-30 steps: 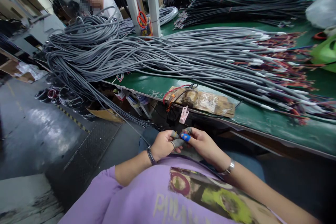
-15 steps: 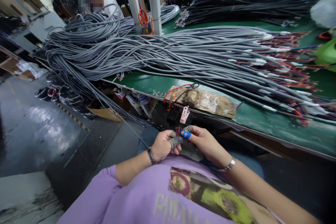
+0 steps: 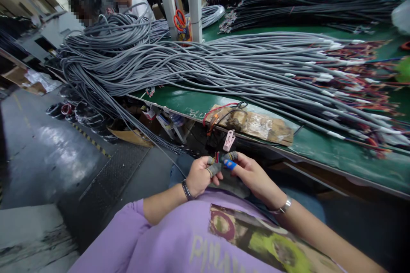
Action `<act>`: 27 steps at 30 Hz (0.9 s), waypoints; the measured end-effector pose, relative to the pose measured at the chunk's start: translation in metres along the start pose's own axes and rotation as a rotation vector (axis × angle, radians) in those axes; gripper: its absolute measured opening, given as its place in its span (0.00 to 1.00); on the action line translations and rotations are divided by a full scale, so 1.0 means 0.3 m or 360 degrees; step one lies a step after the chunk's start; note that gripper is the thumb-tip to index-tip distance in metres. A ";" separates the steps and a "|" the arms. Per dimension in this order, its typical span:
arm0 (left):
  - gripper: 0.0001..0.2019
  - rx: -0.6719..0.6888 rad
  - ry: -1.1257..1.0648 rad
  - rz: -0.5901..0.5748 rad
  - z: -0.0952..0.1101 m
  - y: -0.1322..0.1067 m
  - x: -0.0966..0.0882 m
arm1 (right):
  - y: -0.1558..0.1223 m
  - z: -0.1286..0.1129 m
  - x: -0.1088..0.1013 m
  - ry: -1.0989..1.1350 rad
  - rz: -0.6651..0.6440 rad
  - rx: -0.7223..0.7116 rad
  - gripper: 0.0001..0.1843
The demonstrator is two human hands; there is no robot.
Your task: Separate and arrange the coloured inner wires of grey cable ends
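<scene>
Close to my body, my left hand [image 3: 203, 174] is closed on the end of a grey cable, with grey coverings on its thumb and finger. Thin coloured wires [image 3: 217, 157], some red and dark, stick up out of its grip. The cable [image 3: 173, 163] runs from behind this hand up to the left, towards the bench. My right hand [image 3: 248, 172] is pinched just right of the wires, blue tape on the thumb and a grey covering on the index finger. What lies between those fingertips is too small to make out.
A large bundle of grey cables [image 3: 192, 64] covers the green bench [image 3: 179, 101], with bared coloured ends at the right. A taped wooden block [image 3: 253, 123] and a pink clip [image 3: 228, 140] are at the bench edge. Orange-handled scissors [image 3: 180, 20] hang by a post. People sit behind.
The view has shifted slightly, so the bench and hands appear a little further right. The right fingertips have turned slightly beside the wires; the left hand keeps its grip.
</scene>
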State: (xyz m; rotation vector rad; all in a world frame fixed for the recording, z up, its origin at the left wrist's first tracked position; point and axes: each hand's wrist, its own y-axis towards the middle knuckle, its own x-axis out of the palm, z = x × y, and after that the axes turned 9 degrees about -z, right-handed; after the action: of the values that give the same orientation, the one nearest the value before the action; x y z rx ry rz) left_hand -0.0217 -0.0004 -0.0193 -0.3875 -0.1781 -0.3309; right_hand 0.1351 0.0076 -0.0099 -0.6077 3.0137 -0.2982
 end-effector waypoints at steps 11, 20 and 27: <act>0.18 -0.0022 0.0026 -0.0008 0.001 -0.003 -0.008 | 0.010 0.020 0.025 0.0156 0.0112 0.0070 0.24; 0.17 0.0004 -0.0076 0.0034 0.003 0.000 -0.005 | 0.005 0.034 0.027 0.0236 0.0181 0.0051 0.21; 0.18 -0.0006 0.0082 -0.0026 0.013 -0.009 -0.012 | 0.001 0.019 0.009 0.0117 0.0085 0.0045 0.21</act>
State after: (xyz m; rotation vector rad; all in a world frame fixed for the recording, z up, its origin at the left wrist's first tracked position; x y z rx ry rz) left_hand -0.0265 -0.0002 -0.0157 -0.3812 -0.1304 -0.3573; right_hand 0.1330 0.0057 -0.0155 -0.5245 3.0844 -0.3672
